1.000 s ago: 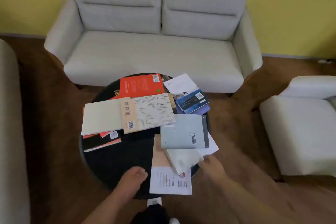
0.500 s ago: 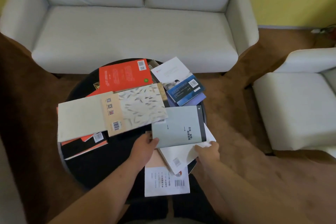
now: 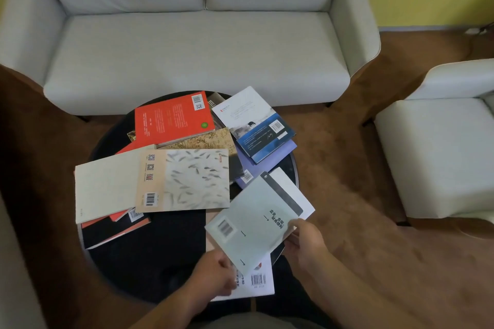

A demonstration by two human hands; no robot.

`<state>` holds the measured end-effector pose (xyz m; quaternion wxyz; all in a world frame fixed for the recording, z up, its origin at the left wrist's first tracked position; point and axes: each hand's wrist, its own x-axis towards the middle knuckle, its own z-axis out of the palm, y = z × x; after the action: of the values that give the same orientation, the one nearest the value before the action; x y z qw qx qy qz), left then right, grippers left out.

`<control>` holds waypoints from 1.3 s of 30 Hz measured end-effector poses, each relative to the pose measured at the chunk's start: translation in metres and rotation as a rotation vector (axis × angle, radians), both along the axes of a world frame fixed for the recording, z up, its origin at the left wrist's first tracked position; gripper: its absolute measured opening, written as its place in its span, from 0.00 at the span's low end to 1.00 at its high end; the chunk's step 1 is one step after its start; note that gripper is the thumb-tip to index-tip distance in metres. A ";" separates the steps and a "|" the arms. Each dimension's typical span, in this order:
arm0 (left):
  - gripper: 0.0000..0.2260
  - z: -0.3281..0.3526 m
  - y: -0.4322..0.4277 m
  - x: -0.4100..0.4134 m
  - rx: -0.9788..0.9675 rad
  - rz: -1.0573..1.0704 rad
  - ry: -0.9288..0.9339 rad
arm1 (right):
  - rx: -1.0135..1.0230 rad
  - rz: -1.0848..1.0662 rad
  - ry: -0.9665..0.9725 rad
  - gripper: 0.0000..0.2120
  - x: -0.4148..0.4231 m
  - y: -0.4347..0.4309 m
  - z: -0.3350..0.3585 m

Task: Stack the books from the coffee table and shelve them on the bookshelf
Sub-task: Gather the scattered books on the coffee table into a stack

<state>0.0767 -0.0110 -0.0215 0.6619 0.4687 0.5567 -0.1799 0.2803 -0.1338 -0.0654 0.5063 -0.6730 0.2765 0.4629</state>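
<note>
While the right hand pinches the pale grey book by its edge at 4 o'clock on the coffee table, thumb on the cover, the book sits tilted and seems lifted off the pile beneath it. The left hand is at the book's near corner, at about 5 o'clock, with curled fingers. Blur makes it impossible to tell whether it grips that corner or the white book below.

The step in hand looks like starting the stack. It would go best if the person supported the grey book from beneath with both hands, laid it squarely on the white book, and aligned spines and corners before adding more. The white book overhangs the rim, so the pair should be drawn inward first or it may tip off. Wider volumes, such as the cream book at 9 o'clock and the fish-patterned book near the centre, would probably serve better as the base. The red book at 12 o'clock and the blue-and-white book at 2 o'clock would then go on top.

The right fingers are hidden under the cover. How many books lie beneath the overlapping ones cannot be counted. The bookshelf is out of view.
</note>
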 end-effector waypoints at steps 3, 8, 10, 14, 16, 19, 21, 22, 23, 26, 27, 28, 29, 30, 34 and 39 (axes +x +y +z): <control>0.06 0.000 0.005 -0.002 0.267 -0.143 0.055 | 0.040 0.060 -0.031 0.19 -0.005 0.001 0.001; 0.16 0.003 0.040 0.014 0.828 -0.390 0.030 | 0.042 0.055 -0.029 0.15 -0.004 0.002 0.008; 0.26 -0.001 0.041 0.021 0.884 -0.635 0.008 | 0.059 0.043 0.010 0.13 -0.001 0.002 0.009; 0.38 0.002 0.011 0.036 0.992 -1.053 -0.023 | 0.136 -0.034 0.063 0.14 -0.001 -0.001 0.010; 0.43 0.006 -0.009 0.044 0.990 -1.141 -0.034 | 0.173 -0.059 0.088 0.13 -0.005 -0.004 0.011; 0.40 0.011 -0.015 0.050 1.074 -1.195 -0.035 | 0.226 -0.063 0.086 0.12 -0.008 -0.007 0.015; 0.39 0.015 -0.005 0.052 1.033 -1.213 -0.076 | 0.257 -0.055 0.074 0.11 -0.008 -0.006 0.018; 0.40 0.018 0.002 0.053 0.989 -1.218 -0.098 | 0.268 -0.052 0.068 0.11 -0.007 -0.006 0.020; 0.42 0.022 0.009 0.054 0.942 -1.214 -0.122 | 0.281 -0.048 0.064 0.10 -0.007 -0.005 0.022; 0.45 0.031 0.025 0.054 0.838 -1.207 -0.180 | 0.329 -0.020 0.057 0.10 -0.005 -0.002 0.028; 0.45 0.033 0.030 0.053 0.810 -1.208 -0.188 | 0.339 -0.007 0.058 0.10 -0.004 -0.002 0.031; 0.44 0.035 0.034 0.053 0.776 -1.202 -0.188 | 0.343 0.006 0.056 0.10 -0.003 -0.002 0.034; 0.43 0.037 0.039 0.052 0.734 -1.178 -0.188 | 0.339 0.017 0.049 0.10 -0.001 -0.002 0.038; 0.40 0.038 0.043 0.051 0.691 -1.144 -0.181 | 0.330 0.022 0.040 0.10 0.001 -0.003 0.043; 0.23 0.052 0.062 0.046 0.543 -0.816 -0.269 | 0.335 0.001 0.004 0.11 0.010 -0.010 0.065; 0.27 0.068 0.074 0.006 0.198 -0.187 -0.368 | 0.329 0.049 -0.046 0.16 0.025 -0.024 0.098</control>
<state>0.0827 0.0632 0.0464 0.6836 0.6058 0.3955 -0.0966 0.3051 -0.1581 0.0330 0.6046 -0.5978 0.1687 0.4986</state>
